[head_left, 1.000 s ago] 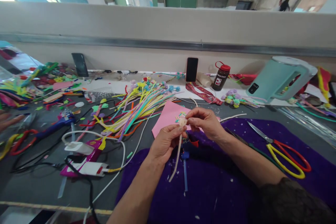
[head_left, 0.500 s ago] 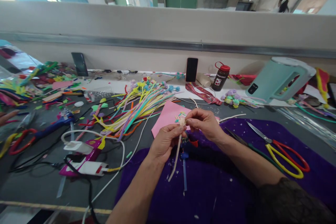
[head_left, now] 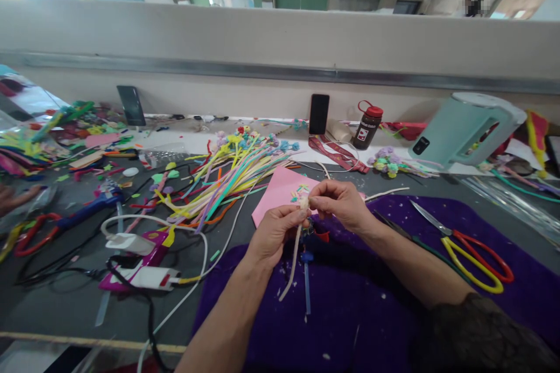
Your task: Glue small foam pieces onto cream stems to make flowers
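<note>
My left hand point(head_left: 275, 232) pinches a small cream pipe-cleaner flower point(head_left: 303, 203) between thumb and fingers. From it a cream stem point(head_left: 292, 271) hangs down over the purple cloth point(head_left: 341, 326). The thumb and forefinger of my right hand point(head_left: 338, 203) are closed at the flower's right side; the fingertips hide what exactly they grip. Just behind lies a pink sheet point(head_left: 276, 192) with small coloured bits point(head_left: 300, 191) on it. Below my hands a translucent stick point(head_left: 308, 291) juts from a blue part, mostly in shadow.
Red-and-yellow scissors point(head_left: 470, 256) lie on the cloth at right. Bundled pipe cleaners point(head_left: 231, 180), a blue glue gun point(head_left: 91, 210) and a magenta power strip point(head_left: 140, 265) with cables are at left. A kettle point(head_left: 464, 128), bottle point(head_left: 367, 125) and phone point(head_left: 319, 115) stand behind. Another person's hand point(head_left: 15, 198) is far left.
Both my hands keep their pinch with almost no movement. The view has shifted very slightly, and the other person's hand at the far left shows a little more.
</note>
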Demonstrator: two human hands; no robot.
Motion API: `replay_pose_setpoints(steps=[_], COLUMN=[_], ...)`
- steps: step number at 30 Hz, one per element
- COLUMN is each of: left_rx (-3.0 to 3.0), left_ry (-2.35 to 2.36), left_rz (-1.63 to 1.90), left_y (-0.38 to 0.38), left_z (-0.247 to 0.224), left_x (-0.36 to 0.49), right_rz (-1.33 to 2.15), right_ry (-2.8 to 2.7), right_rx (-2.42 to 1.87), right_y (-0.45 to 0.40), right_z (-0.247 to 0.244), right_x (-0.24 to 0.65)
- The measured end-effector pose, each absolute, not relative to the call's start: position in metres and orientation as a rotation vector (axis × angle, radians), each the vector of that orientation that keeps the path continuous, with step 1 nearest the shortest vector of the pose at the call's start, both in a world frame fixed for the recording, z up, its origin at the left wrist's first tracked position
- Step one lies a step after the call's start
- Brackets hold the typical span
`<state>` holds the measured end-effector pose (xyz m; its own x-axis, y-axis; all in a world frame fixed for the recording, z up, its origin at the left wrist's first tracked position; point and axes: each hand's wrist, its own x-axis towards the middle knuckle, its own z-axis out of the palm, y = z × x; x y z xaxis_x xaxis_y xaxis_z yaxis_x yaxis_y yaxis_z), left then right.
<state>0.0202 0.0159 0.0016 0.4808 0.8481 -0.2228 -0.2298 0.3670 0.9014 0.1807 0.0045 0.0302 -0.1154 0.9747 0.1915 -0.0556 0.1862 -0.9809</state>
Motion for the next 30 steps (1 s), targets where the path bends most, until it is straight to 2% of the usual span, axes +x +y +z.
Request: replay_pose_setpoints(steps=[9,15,22,30], left_rx=[0.663,0.573,0.640,0.705], left_ry=[0.662,0.515,0.604,0.601], left_rz=[0.877,1.002,0.930,0.944], left_y=[0.015,0.017,0.016,0.018], left_z=[0.010,0.006,0.005,0.000], left_x=[0.017,0.015,0.021,0.022], right_rz=[1.074,1.334,1.430,1.072], right_ry=[-1.312,-1.465,-1.375,-1.538], right_rx=[-0.979,-1.015,-0.964,-1.153], right_y=[0.002,-0.011,-0.014,-0.010], right_z=[0.035,0.026,0.013,0.012], right_x=[0.185,0.162,0.151,0.155])
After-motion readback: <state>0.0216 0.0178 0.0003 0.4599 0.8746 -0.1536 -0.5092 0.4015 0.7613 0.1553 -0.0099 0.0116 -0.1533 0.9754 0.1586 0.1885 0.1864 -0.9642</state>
